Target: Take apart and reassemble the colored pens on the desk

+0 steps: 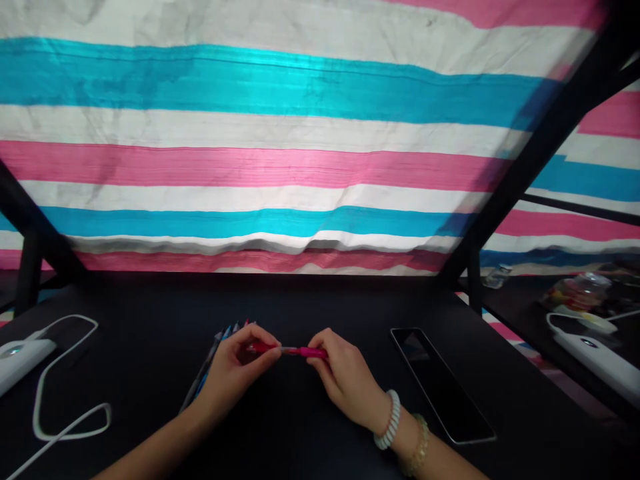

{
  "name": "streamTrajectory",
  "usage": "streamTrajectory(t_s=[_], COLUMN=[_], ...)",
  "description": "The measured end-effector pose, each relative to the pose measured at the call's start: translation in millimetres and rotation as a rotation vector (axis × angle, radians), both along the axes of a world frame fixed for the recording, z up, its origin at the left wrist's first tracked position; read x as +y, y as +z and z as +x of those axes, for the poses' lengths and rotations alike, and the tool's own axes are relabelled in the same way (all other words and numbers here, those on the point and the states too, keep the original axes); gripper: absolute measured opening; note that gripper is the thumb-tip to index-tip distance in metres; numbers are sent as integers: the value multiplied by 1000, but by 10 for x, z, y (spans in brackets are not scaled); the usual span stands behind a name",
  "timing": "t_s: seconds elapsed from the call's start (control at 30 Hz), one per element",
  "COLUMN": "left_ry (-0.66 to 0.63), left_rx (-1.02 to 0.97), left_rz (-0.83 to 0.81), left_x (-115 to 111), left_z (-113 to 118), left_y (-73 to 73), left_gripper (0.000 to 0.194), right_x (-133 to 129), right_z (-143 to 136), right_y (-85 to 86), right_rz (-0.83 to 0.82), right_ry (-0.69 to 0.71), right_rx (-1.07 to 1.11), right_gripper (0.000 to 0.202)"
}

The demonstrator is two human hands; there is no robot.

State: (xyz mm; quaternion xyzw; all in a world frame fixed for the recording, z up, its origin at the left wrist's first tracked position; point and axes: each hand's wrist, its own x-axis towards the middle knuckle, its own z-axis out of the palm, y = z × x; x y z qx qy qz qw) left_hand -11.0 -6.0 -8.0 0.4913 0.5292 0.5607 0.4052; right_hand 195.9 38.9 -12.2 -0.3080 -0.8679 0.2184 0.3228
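A pinkish-red pen point(290, 351) is held level above the black table, stretched between my two hands. My left hand point(239, 365) pinches it between thumb and index finger near its red left part. At the other end, my right hand point(345, 375) grips the bright pink part, with the fingers curled around it. A clear stretch with a thin core shows between the hands; whether the pen is in one piece there, I cannot tell. Several other pens point(204, 370), dark and blue ones among them, lie on the table, partly hidden behind my left hand and wrist.
A black smartphone point(445, 390) lies right of my right hand. To the left is a white power strip point(25, 360) with a looping white cable point(43, 393). Black frame bars point(525, 167) slant upward before striped sheeting. A side table at right holds a jar point(587, 290) and another power strip point(600, 357).
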Motion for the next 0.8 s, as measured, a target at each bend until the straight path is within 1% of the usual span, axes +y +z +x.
streamTrajectory(t_s=[0.1, 0.13, 0.2, 0.3, 0.37, 0.4, 0.5, 0.53, 0.6, 0.67, 0.73, 0.8], left_ry=[-13, -21, -32, -31, -29, -29, -42, -48, -52, -47, -47, -64], left_rx=[-13, -9, 3, 13, 19, 23, 38, 44, 45, 34, 29, 46], left_rz=[4, 4, 3, 3, 6, 8, 13, 13, 8, 3, 2, 7], left_x=[-9, -12, -16, -17, -19, -21, -23, -22, -15, -8, -6, -11], left_z=[3, 3, -1, -9, -12, -13, -9, -8, -6, -5, -4, -5], left_y=[0, -7, -26, -48, -46, -40, -24, -23, -29, -42, -54, -64], left_gripper=[19, 19, 18, 18, 18, 18, 18, 18, 18, 19, 20, 20], right_x=[12, 12, 6, -7, -9, -8, -8, -10, -16, -21, -21, -15], right_z=[3, 4, 5, 6, 8, 9, 13, 13, 13, 11, 11, 12], right_y=[11, 17, 24, 14, 5, 4, 15, 20, 25, 23, 18, 16], right_rz=[44, 49, 37, 6, 3, 6, 27, 28, 17, -1, -3, 16], right_ry=[1, 12, 26, 17, 14, 11, -1, 6, 21, 27, 15, -4], right_rx=[-23, -22, -1, 39, 35, 18, -41, -47, -23, 13, 16, -18], right_gripper=[21, 22, 13, 15, 6, 5, 17, 17, 7, 10, 3, 14])
